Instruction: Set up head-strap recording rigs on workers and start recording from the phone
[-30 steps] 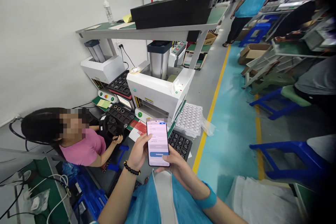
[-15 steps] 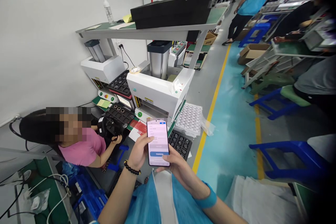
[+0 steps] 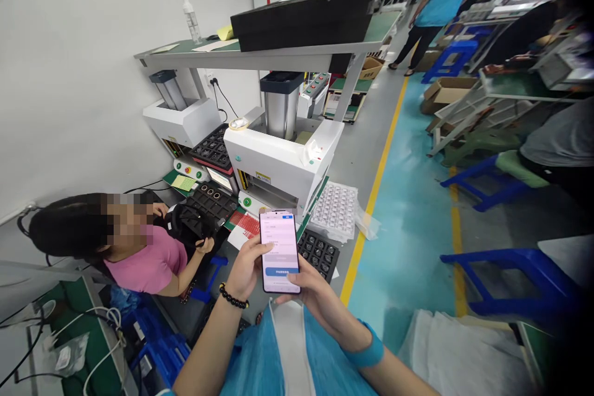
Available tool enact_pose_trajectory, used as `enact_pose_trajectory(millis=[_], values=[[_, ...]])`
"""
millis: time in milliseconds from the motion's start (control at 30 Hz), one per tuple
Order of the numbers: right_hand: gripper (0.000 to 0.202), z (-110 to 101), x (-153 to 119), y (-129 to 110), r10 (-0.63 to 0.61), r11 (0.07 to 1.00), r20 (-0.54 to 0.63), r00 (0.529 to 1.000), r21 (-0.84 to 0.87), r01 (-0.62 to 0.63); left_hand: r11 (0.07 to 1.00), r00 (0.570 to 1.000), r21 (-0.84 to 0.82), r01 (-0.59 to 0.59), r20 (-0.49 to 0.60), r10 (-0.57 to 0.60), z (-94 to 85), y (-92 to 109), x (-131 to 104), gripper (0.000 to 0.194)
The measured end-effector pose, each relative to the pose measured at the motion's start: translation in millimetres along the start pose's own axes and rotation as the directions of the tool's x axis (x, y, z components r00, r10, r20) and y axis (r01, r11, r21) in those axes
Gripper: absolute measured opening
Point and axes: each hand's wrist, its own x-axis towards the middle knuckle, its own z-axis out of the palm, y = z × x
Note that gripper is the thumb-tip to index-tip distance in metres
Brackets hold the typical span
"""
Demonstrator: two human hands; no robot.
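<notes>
A smartphone (image 3: 279, 250) with a lit, pinkish screen and a blue button stands upright between both of my hands. My left hand (image 3: 245, 266) wraps its left edge, the thumb lying over the screen; a black bead bracelet is on that wrist. On the other side my right hand (image 3: 318, 294) grips the lower right edge, with its thumb on the glass near the blue button. A blue band circles the right wrist. Behind the phone, a black tray (image 3: 320, 253) of small round parts is partly hidden.
A seated person in pink (image 3: 143, 260) handles a black object (image 3: 190, 219) at the left. White press machines (image 3: 283, 154) stand ahead under a shelf (image 3: 213, 59). A clear plastic tray (image 3: 335, 210) lies beside the bench. Blue stools (image 3: 510, 278) line the right aisle.
The seated person has shifted slightly left, and their other hand now shows beside the black object. A distant person in blue has moved left. My hands and the smartphone have stayed put.
</notes>
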Motion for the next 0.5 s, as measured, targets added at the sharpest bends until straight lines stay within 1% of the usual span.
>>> enact_pose_trajectory(millis=[233, 400, 500], values=[[0.051, 1.1, -0.8, -1.3, 0.006, 1.000, -0.008, 1.000, -0.007, -0.006, 0.999, 0.999, -0.037, -0.017, -0.043, 0.015, -1.7, -5.3, 3.0, 0.032], [0.053, 0.2, -0.8, -0.1, -0.007, 1.000, 0.001, 1.000, -0.003, 0.007, 1.000, 1.000, 0.000, 0.011, 0.008, -0.011, -1.5, -1.9, -0.8, 0.040], [0.053, 0.8, -0.7, 0.2, -0.006, 1.000, -0.003, 1.000, -0.004, 0.006, 1.000, 1.000, 0.002, 0.008, -0.002, -0.008, -0.8, -0.3, -2.1, 0.041]])
